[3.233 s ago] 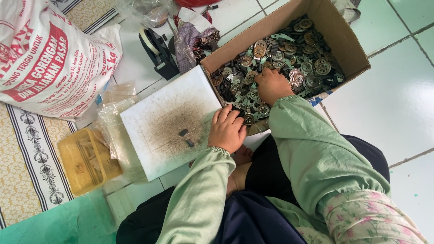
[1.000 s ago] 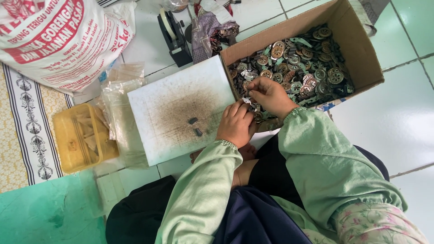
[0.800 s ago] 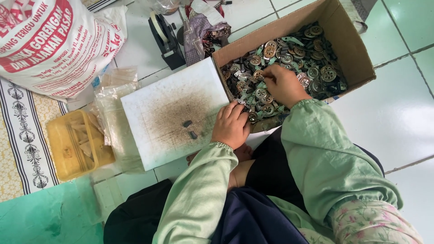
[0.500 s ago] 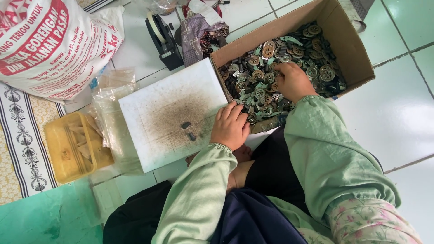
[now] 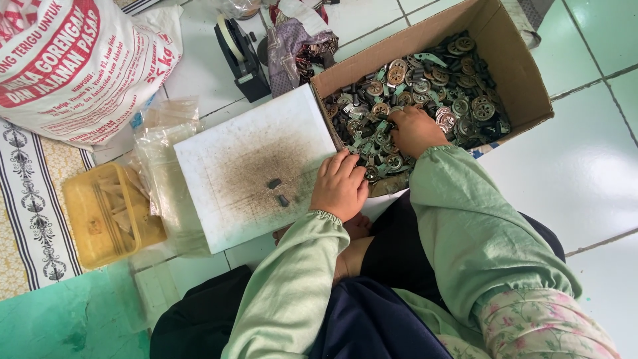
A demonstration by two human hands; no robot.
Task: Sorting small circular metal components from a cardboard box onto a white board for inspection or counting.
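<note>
A person sits on a tiled floor, seen from above, both arms in pale green sleeves reaching toward the upper middle of the frame. The right hand is down inside a cardboard box at the upper right, fingers curled into a heap of small round metal parts; whether it actually grips one I cannot tell, since the fingertips are buried among them. The left hand lies at centre frame, loosely cupped with fingers bent, resting on the right edge of a white board where that board meets the box's near rim; its fingertips sit at the box edge, and what it holds, if anything, is hidden. The board is tilted slightly and smudged dark in its middle, and two small dark pieces lie on that stain, just left of the left hand. Left of the board lie clear plastic bags, and further to the lower left a yellow tray rests partly on a patterned mat. A large white sack with red print fills the upper left corner. A black tape dispenser stands at top centre, with a bundle of cloth just right of it, touching the box's far-left corner.
</note>
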